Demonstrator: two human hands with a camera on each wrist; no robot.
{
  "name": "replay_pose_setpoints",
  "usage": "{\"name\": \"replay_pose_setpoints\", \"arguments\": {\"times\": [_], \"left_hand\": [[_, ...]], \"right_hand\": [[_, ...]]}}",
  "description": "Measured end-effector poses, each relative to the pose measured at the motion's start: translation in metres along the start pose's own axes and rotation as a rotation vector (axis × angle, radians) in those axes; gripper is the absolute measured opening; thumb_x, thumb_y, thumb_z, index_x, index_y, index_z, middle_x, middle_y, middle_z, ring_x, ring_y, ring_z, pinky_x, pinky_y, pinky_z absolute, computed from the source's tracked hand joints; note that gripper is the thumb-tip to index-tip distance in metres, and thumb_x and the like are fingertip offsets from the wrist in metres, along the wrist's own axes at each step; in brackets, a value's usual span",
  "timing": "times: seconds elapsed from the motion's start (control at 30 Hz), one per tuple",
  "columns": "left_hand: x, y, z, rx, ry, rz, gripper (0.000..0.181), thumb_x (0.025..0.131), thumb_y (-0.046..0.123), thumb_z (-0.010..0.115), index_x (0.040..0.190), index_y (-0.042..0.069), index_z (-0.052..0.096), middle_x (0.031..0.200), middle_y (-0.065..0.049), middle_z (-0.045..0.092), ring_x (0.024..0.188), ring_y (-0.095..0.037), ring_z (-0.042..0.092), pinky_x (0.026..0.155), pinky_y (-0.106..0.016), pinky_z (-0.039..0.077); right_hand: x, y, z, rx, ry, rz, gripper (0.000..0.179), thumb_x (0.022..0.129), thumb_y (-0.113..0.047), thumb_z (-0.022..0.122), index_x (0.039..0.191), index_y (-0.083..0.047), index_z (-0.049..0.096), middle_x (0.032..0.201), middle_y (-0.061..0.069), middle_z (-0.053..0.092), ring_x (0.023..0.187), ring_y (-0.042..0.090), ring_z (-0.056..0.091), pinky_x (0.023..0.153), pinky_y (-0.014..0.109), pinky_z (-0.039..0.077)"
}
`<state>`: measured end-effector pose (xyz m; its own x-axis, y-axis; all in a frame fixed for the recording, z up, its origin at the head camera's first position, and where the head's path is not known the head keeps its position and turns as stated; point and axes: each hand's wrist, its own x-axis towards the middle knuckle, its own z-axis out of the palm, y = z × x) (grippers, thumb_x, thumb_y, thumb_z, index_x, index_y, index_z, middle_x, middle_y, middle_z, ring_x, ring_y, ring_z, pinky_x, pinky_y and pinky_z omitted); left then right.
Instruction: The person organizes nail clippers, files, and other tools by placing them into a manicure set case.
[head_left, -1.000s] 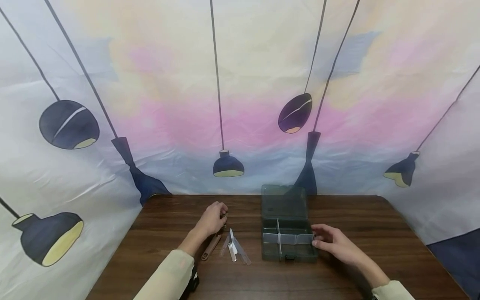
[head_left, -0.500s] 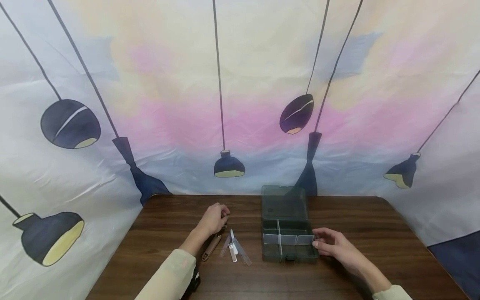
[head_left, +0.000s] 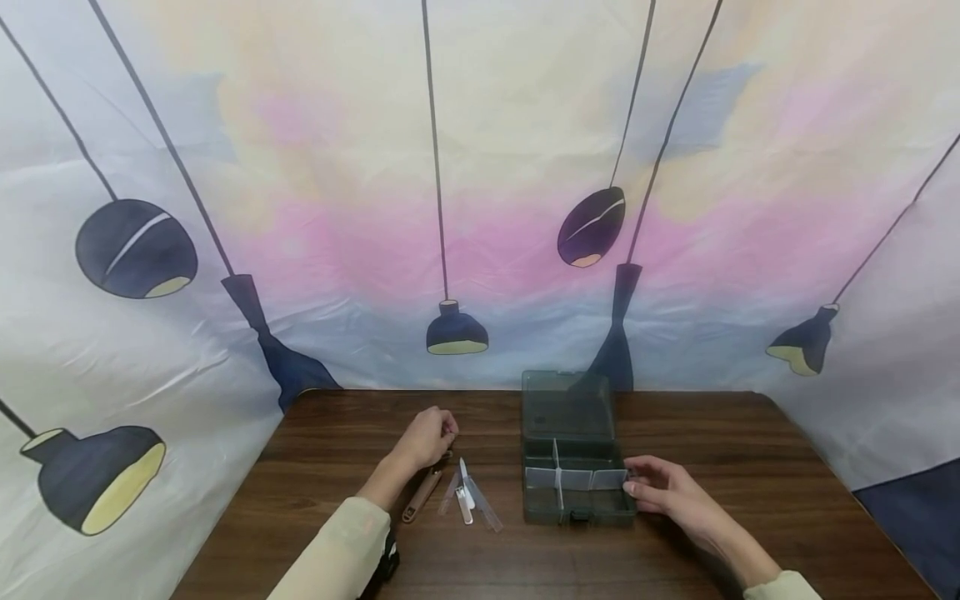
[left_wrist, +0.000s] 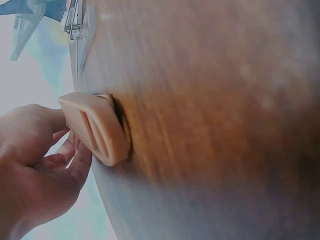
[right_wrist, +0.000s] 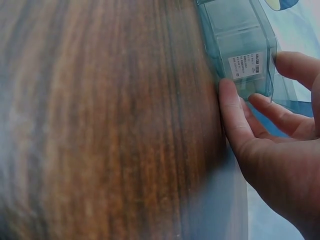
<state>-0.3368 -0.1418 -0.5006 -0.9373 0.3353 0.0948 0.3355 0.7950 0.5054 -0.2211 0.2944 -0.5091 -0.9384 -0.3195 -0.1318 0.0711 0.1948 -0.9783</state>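
At the table's left-centre, my left hand (head_left: pixel 426 437) is at the far end of a long brown tool (head_left: pixel 422 496). In the left wrist view, its blunt tan end (left_wrist: pixel 96 127) with a slot faces the camera, and curled fingers (left_wrist: pixel 67 157) and thumb meet behind it. What kind of tool it is I cannot tell. My right hand (head_left: pixel 678 492) touches the right wall of a dark green clear organizer box (head_left: pixel 528 504). In the right wrist view its fingertips (right_wrist: pixel 229 90) rest along the wall and corner, beside a white label (right_wrist: pixel 245 65). The lid (head_left: pixel 566 404) stands raised.
Between the brown tool and the box lie a small silver nail clipper (head_left: pixel 464 504), a pointed metal piece (head_left: pixel 466 479) and clear plastic strips (head_left: pixel 486 508). Pale dividers (head_left: pixel 573 478) split the box into compartments. A printed cloth (head_left: pixel 375 208) hangs behind the wooden table (head_left: pixel 697 425).
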Motion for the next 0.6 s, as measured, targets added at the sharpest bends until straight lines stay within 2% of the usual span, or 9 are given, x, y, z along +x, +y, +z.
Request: {"name": "replay_pose_setpoints", "arguments": {"times": [0.2,0.43,0.6], "left_hand": [[-0.001,-0.001,-0.002,0.010,0.009,0.032,0.009,0.102,0.001,0.069,0.096,0.008,0.068,0.092,-0.002,0.058,0.083,-0.015,0.056,0.075,-0.036,0.053],[-0.004,0.000,-0.013,-0.040,-0.086,0.013,0.013,0.099,-0.008,0.065,0.105,0.002,0.070,0.098,-0.007,0.060,0.088,-0.017,0.059,0.081,-0.038,0.054],[-0.004,0.001,-0.014,-0.078,-0.100,-0.004,0.014,0.098,-0.010,0.066,0.104,0.002,0.071,0.100,-0.009,0.061,0.089,-0.017,0.058,0.081,-0.036,0.054]], "right_hand": [[0.001,0.000,0.002,-0.006,0.009,-0.006,0.066,0.106,-0.020,0.067,0.152,0.017,0.036,0.134,0.025,0.058,0.119,0.029,0.063,0.093,0.039,0.060],[0.002,0.003,0.002,-0.007,0.025,-0.016,0.066,0.105,-0.019,0.068,0.151,0.017,0.038,0.134,0.026,0.057,0.117,0.029,0.063,0.092,0.038,0.060],[0.002,0.003,0.001,-0.007,0.029,-0.021,0.065,0.105,-0.019,0.068,0.150,0.017,0.039,0.135,0.027,0.057,0.118,0.030,0.063,0.092,0.037,0.060]]}}
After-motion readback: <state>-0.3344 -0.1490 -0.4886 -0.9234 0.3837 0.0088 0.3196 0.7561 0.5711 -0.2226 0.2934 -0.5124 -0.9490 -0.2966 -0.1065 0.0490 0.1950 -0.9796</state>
